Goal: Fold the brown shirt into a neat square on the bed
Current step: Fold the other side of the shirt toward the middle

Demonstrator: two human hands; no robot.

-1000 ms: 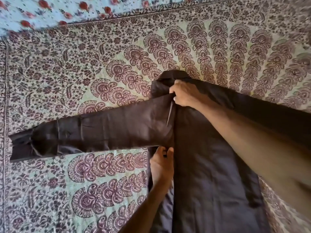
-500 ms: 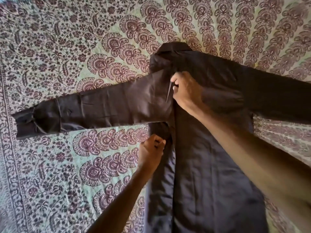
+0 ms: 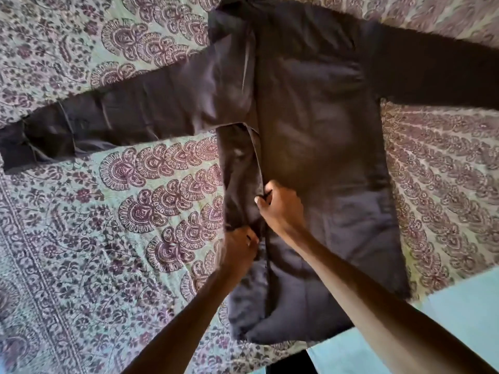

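risk: if you tug the folded side panel (image 3: 240,171) unevenly, the crease skews and the square ends up crooked; the spread sleeve (image 3: 121,117) may drag it too.
left hand (image 3: 239,251): fingers curled round that panel's edge, low on the shirt (blurred, so the exact grip is unclear).
right hand (image 3: 279,209): thumb and fingers pinch the crease, nearer the shirt's collar.
brown shirt (image 3: 324,157): flat on the bed (image 3: 81,265), sleeves out.

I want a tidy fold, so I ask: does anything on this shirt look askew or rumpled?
Yes. On the dark brown cloth shirt, the folded-in strip puffs and wrinkles near the hem, below the left hand and right hand pinching it.
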